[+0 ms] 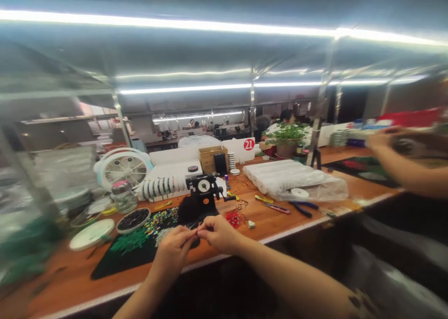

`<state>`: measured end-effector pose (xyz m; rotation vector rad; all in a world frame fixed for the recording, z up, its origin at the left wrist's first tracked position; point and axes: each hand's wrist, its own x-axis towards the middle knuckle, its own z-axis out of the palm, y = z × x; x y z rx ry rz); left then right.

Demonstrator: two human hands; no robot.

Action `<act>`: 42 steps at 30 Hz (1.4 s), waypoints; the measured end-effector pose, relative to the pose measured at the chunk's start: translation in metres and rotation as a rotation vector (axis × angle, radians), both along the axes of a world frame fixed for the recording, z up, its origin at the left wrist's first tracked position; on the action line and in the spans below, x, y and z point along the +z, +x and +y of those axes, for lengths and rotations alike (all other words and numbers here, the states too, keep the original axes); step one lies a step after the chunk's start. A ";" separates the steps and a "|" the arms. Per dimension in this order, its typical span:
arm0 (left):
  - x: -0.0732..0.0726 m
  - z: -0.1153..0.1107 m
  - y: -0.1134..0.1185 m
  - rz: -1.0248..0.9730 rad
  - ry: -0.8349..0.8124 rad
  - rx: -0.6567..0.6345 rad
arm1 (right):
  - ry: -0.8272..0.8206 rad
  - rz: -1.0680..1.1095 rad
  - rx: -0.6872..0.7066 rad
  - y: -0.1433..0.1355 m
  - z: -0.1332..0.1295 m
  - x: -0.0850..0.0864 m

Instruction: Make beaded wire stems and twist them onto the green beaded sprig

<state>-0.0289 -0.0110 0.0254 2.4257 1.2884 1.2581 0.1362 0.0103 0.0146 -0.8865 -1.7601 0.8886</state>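
Both hands meet at the table's front edge, fingertips almost touching. My left hand (175, 244) is closed in a pinch, and so is my right hand (219, 235). Whatever lies between their fingers is too small to make out. Just behind them stands a black hand-cranked device (204, 186) with a round dial. Left of the hands, a black mat (114, 265) carries multicoloured beads (157, 221), silvery-grey small pieces (163, 235) and a pile of green strips (129, 241). Red beads (233, 218) lie just beyond my right hand.
A row of white spools (164, 187) extends left from the device. A bowl of black pieces (133, 221) and a white lid (91, 234) sit left. Rightward lie pliers (303, 209), a cutter (276, 208) and wrapped white rolls (290, 176). Another person's arm (402, 162) reaches in at right.
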 end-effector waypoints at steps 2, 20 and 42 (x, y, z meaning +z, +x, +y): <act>0.000 -0.005 0.004 -0.102 -0.062 0.005 | 0.019 0.019 -0.022 0.003 -0.001 -0.002; -0.002 -0.021 0.006 -0.760 -0.741 -0.015 | 0.110 0.058 -0.077 0.000 -0.028 -0.014; -0.001 -0.022 0.000 -0.220 -0.451 -0.016 | 0.372 -0.084 -0.107 -0.008 -0.017 -0.014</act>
